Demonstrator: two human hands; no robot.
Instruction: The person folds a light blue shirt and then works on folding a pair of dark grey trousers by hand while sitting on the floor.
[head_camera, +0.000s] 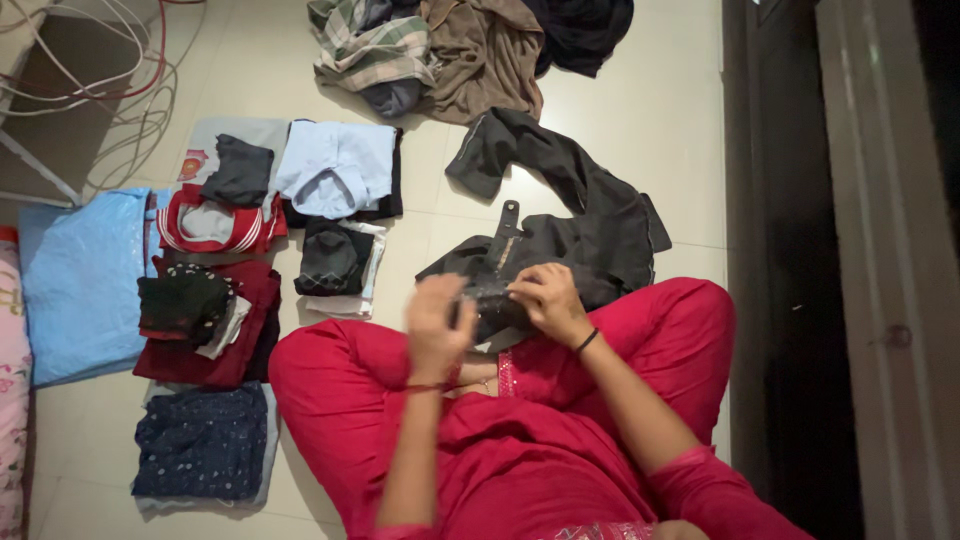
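Observation:
I sit cross-legged on a tiled floor in red clothes. A dark grey pair of trousers (585, 215) lies spread in front of my knees, one leg stretching away to the upper left. My left hand (437, 318) and my right hand (545, 298) both grip the near end of this garment (492, 300), bunched between them just above my lap. My left hand is slightly blurred. Both wrists carry thin bands.
Folded clothes lie in stacks on my left: a light blue shirt (338, 165), a red and white piece (215, 222), a maroon pile (205, 310), a navy dotted piece (203, 443). An unfolded heap (440, 50) lies ahead. A dark door frame (780, 250) borders the right.

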